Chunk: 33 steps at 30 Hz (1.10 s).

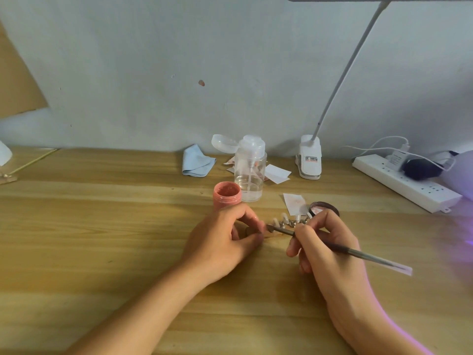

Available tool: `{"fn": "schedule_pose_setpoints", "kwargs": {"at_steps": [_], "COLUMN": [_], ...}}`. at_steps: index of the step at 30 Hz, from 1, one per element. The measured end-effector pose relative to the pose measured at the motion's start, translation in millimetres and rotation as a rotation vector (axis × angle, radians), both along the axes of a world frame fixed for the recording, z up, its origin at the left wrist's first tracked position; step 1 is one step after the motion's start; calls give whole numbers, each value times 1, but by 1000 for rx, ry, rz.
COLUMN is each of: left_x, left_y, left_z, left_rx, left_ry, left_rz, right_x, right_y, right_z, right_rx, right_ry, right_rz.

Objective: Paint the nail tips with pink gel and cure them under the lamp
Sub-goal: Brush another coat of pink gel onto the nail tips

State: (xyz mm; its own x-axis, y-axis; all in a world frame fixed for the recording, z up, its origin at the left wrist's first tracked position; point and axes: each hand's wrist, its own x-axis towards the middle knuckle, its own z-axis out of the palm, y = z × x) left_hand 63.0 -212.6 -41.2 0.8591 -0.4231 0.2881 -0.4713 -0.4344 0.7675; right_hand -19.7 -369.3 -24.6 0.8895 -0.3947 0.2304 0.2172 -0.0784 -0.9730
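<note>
The nail tips (pixel 284 222) are likely featherlight, thin and slick, apt to skate or flip under a stroke, so they are best steadied by the edges, clear of wet gel. They lie in a row on the counter (pixel 102 226), just beyond the hands. The right hand (pixel 330 249) grips the brush (pixel 371 256) pen-style, its tip at the left hand (pixel 220 242), whose fingers (pixel 252 221) curl into a tight pinch; whether they hold anything I cannot tell

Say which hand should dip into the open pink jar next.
Probably right hand: it grips the slim dark brush, whose tip lies near the round pink gel jar; left hand pinches a small item.
</note>
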Motion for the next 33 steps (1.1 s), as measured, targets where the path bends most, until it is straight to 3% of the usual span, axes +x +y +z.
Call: {"fn": "schedule_pose_setpoints", "kwargs": {"at_steps": [15,21,25,29,33], "left_x": [-1,-5,-7,-6,-5], "left_y": [0,-2,-3,-4,-4], "left_z": [0,1,3,3,3], "left_rx": [-4,5,110,136,179], "left_ry": [-12,-25,-55,-37,-64], "left_rz": [7,55,169,171,172], "right_x": [-1,-7,-7,8,45], "right_y": [-1,2,7,8,12], "right_z": [-1,3,12,36,65], "right_rx": [-18,58,-140,-149,-359], "right_ry": [1,-189,-193,-79,-34], "right_rz": [35,-18,19,89,71]}}
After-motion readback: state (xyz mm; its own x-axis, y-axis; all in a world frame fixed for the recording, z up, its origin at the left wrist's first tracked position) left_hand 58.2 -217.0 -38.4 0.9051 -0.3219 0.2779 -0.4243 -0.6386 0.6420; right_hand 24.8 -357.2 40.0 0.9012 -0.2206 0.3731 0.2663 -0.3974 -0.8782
